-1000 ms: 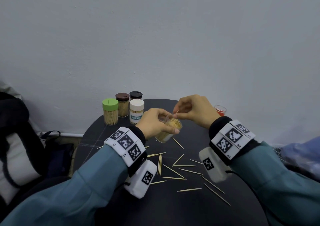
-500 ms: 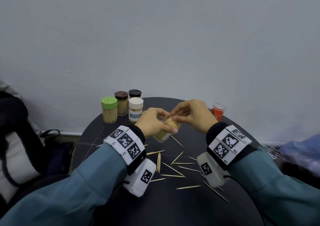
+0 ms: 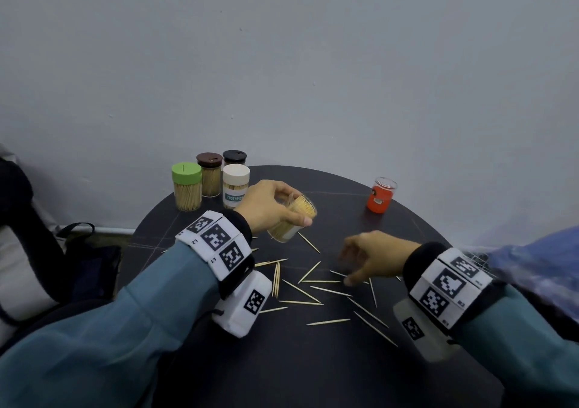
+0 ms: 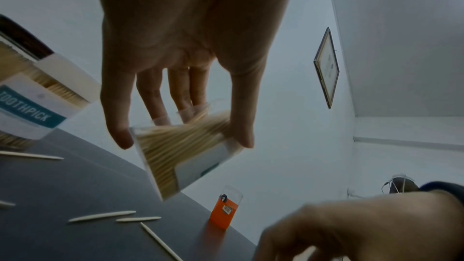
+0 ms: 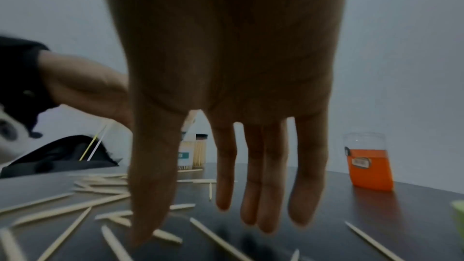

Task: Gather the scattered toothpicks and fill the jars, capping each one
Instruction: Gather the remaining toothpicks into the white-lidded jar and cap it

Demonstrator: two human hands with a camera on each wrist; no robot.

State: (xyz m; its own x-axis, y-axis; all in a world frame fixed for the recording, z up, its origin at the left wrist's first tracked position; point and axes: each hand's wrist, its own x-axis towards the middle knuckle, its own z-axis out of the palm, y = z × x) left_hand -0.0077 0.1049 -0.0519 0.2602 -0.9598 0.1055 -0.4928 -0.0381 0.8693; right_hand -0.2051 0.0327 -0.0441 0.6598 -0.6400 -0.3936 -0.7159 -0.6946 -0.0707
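Left hand: raised above the worktop, thumb on one side and fingers on the other curled round the open jar, which is held tilted. Right hand: lowered over the worktop, palm down, fingers extended and slightly spread, holding nothing; thumb tip at the surface. Both forearms wear teal sleeves with marker-printed wrist bands.

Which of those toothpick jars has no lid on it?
The clear jar gripped and tilted in the left hand: its mouth is open. The four jars standing at the table's back edge are all capped.
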